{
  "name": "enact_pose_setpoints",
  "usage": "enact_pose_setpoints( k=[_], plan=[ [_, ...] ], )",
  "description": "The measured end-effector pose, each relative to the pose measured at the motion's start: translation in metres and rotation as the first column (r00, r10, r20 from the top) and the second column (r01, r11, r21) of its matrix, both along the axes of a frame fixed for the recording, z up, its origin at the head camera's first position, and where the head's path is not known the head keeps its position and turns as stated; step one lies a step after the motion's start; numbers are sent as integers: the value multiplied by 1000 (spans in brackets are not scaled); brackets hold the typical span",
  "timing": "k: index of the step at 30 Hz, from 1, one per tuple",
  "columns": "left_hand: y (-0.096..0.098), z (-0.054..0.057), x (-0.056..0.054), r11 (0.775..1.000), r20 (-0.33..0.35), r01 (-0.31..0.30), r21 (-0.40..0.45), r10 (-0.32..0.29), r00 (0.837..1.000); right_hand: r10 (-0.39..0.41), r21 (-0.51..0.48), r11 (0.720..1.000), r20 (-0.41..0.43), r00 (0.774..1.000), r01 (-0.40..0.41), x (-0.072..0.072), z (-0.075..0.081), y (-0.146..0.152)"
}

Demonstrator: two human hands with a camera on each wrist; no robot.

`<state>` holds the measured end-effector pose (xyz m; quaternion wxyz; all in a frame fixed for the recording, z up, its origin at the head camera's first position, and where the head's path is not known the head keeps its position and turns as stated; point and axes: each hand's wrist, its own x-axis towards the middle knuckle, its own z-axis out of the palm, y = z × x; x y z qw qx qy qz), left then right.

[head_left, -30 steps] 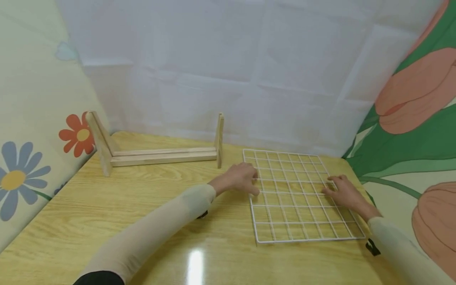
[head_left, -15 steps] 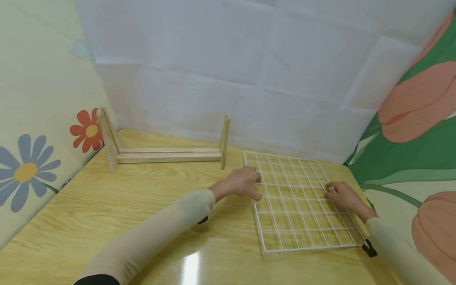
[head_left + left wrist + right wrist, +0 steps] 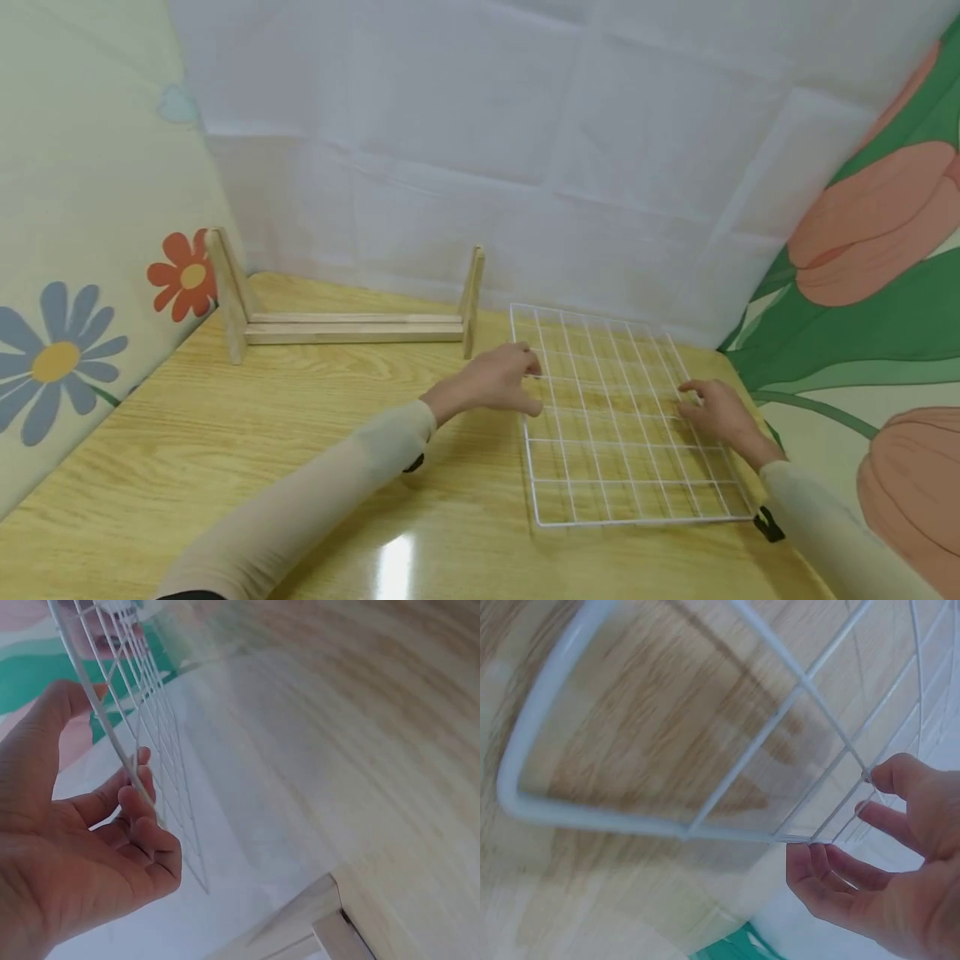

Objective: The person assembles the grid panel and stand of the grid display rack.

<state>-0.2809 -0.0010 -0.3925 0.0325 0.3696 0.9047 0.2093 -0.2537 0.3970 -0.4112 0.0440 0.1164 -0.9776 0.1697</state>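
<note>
A white wire grid panel (image 3: pixel 600 417) lies close over the wooden table, its shadow showing beneath it in the right wrist view. My left hand (image 3: pixel 498 379) grips the panel's left edge, thumb on the near side and fingers curled at the rim wire. In the left wrist view the left hand (image 3: pixel 90 817) has the edge wire between thumb and fingers. My right hand (image 3: pixel 723 417) holds the opposite edge. The right wrist view has the right hand (image 3: pixel 885 862) with thumb over the grid wires and fingertips under the rim.
A wooden stand (image 3: pixel 352 332) with two upright end pieces and a double crossbar is at the back left of the table (image 3: pixel 315 450). Behind the table hangs a white sheet (image 3: pixel 450 125). Flower-patterned coverings flank both sides.
The grid panel has lifted slightly off the table, its back edge rising, with both hands holding its sides. The head view has also shifted a little; the wooden stand stays put.
</note>
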Motion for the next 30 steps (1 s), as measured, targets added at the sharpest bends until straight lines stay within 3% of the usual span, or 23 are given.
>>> enact_pose_setpoints(
  k=[5,8,11,15,18,20,22,23,26,30],
  plan=[
    [-17,7,-7,987,26,48,153,-53,998,-37,-36,999,-12,999,36,0,9,-11],
    [-23,9,-7,965,29,62,255,-72,997,-59,-36,998,-44,997,57,2,16,-17],
    [-24,10,-6,932,-16,63,357,-61,998,-79,-27,997,-108,991,76,5,21,-21],
    [-19,10,-4,860,-49,13,510,13,999,-120,-35,993,-172,978,116,10,26,-26],
    [-14,12,-2,754,85,-102,648,62,994,-154,-54,988,-191,969,147,11,30,-30],
    [-11,15,0,665,244,-206,718,36,969,-172,-78,984,-210,963,158,10,33,-32],
    [-9,17,1,575,396,-301,760,-43,917,-187,-87,981,-231,955,171,9,35,-33],
    [-9,18,1,549,454,-340,764,-83,887,-191,-86,981,-241,952,175,8,36,-33],
    [-9,18,0,495,555,-411,766,-185,811,-200,-86,979,-230,952,184,10,38,-33],
    [-9,17,1,463,605,-450,764,-268,750,-206,-85,978,-190,960,193,13,37,-32]
  ],
)
